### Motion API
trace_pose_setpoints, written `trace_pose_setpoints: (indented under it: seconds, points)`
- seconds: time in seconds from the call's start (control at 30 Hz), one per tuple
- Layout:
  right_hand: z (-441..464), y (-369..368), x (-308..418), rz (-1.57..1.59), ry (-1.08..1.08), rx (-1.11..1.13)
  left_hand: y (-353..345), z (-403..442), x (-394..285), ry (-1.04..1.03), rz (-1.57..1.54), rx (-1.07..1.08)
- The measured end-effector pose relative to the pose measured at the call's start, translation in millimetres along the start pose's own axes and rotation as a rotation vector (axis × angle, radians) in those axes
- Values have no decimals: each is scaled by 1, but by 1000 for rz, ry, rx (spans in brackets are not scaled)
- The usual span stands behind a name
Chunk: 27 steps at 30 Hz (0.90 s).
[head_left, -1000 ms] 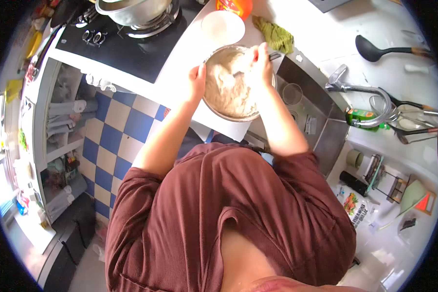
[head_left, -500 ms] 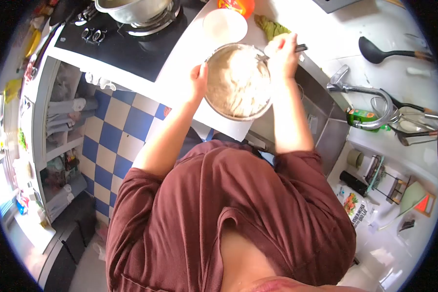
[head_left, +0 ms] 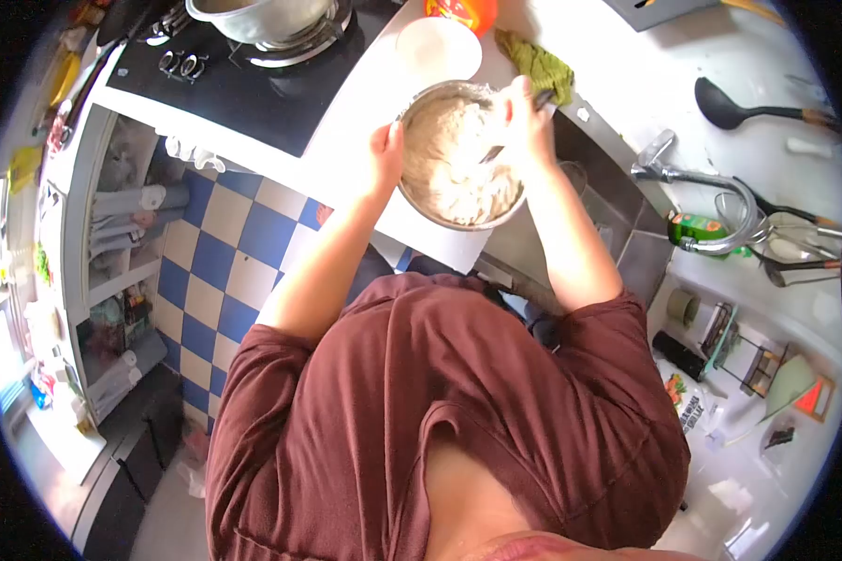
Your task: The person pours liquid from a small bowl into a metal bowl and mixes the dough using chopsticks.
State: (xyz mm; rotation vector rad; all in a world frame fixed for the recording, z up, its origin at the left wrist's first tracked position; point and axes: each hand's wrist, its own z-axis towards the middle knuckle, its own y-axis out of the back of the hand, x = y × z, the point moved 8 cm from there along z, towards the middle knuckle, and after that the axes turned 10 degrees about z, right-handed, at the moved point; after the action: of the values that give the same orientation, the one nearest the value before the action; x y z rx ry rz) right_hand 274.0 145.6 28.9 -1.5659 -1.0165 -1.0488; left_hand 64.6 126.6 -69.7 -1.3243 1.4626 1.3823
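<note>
We see the white counter [head_left: 354, 112] bearing the metal bowl [head_left: 407, 192] of pale dough [head_left: 454, 140]; from it, a whitish round dish [head_left: 440, 50] sits at twelve o'clock, an orange-red container [head_left: 478, 13] beyond, a green cloth [head_left: 543, 68] between one and two, the black stove [head_left: 253, 103] at ten

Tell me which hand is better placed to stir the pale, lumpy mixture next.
Likely the right hand: it grips the dark-handled utensil reaching into the mixture. The left hand holds the round metal bowl.

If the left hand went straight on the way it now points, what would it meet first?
The left hand would likely meet the rim of the mixing bowl it holds, then the white dish; depth is unclear.
</note>
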Motion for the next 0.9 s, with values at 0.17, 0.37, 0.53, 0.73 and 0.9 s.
trace_pose_setpoints:
  seconds: [0.17, 0.37, 0.53, 0.73, 0.9]
  points:
    - [23, 2, -23, 288, 162, -68, 0, -3, 5, -23, 16, -66]
    - [7, -19, 34, -66, 184, 52, -5, 4, 6, -13, -21, 33]
    - [-9, -24, -18, 43, -4, 136, 0, -5, 0, -12, 28, -39]
    - [7, -25, 2, 25, 67, 20, -4, 2, 4, -28, 49, 52]
    - [-12, -34, 2, -259, 58, 274, -2, 3, -1, -75, 144, -13]
